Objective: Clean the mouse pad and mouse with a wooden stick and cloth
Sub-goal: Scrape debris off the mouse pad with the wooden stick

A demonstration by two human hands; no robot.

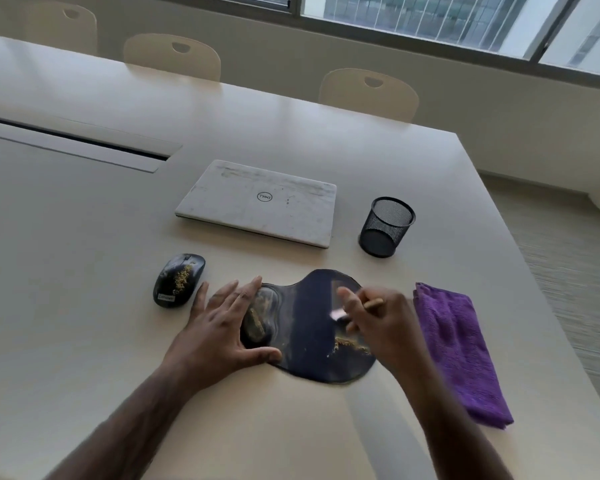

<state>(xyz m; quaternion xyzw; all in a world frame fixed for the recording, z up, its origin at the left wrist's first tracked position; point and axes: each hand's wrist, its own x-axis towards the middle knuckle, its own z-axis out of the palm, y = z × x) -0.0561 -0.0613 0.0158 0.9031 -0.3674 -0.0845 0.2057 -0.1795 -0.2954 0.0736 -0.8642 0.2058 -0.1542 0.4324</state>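
Left grip (222, 327) pressed flat-fingered on the mouse pad (312, 323), right grip (381, 327) pinched the wooden stick (373, 304) over its right side. A fast scrape could've flicked the crumbs (350, 344) onto the tabletop (84, 306).

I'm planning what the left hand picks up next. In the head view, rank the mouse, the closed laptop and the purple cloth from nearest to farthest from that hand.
From the left hand:
1. The mouse, just to the hand's left.
2. The laptop, beyond the fingertips, farther up the table.
3. The purple cloth, far right, past the mouse pad and the right hand.
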